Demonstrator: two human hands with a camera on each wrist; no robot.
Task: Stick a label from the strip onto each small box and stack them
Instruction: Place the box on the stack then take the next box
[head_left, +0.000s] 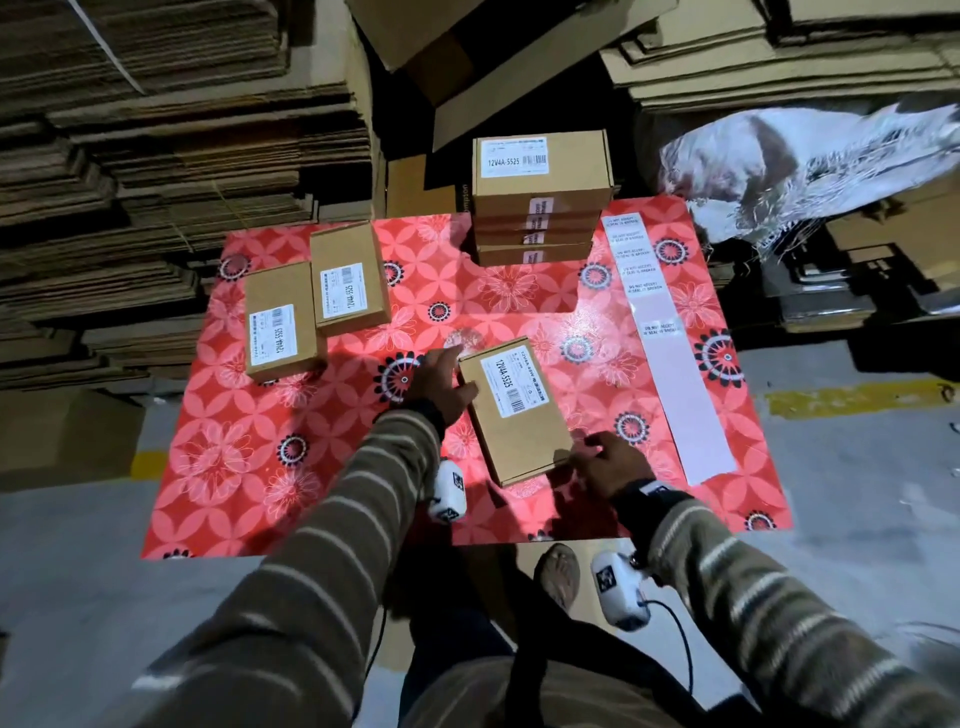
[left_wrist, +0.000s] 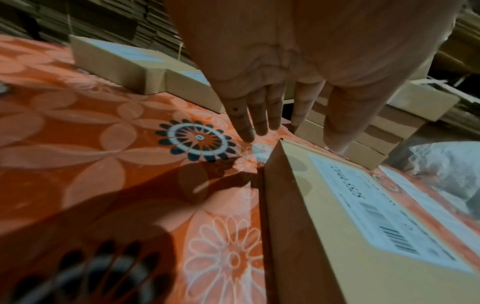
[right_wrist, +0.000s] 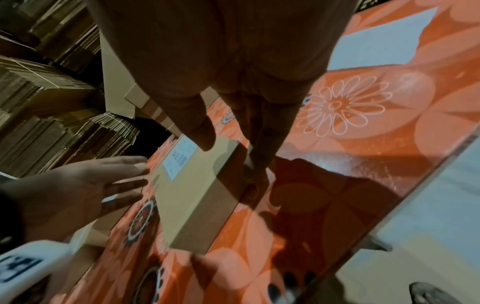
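Note:
A small brown box (head_left: 514, 410) with a white printed label lies askew in the middle of the red floral table (head_left: 311, 467). My left hand (head_left: 451, 382) is at its far left corner, fingers straight and thumb lying on the box top. In the left wrist view the left hand (left_wrist: 293, 131) points down beside the box (left_wrist: 363, 226). My right hand (head_left: 592, 452) holds the near right corner. In the right wrist view its thumb (right_wrist: 205, 139) sits on the box (right_wrist: 192, 195) and its fingers run down the side. The white label strip (head_left: 670, 343) lies along the table's right side.
A stack of several labelled boxes (head_left: 540, 197) stands at the back centre. Two more small boxes (head_left: 280, 319) (head_left: 349, 278) lie at the left. Piles of flat cardboard (head_left: 130, 156) surround the table, and a silver sack (head_left: 810, 150) sits at the back right.

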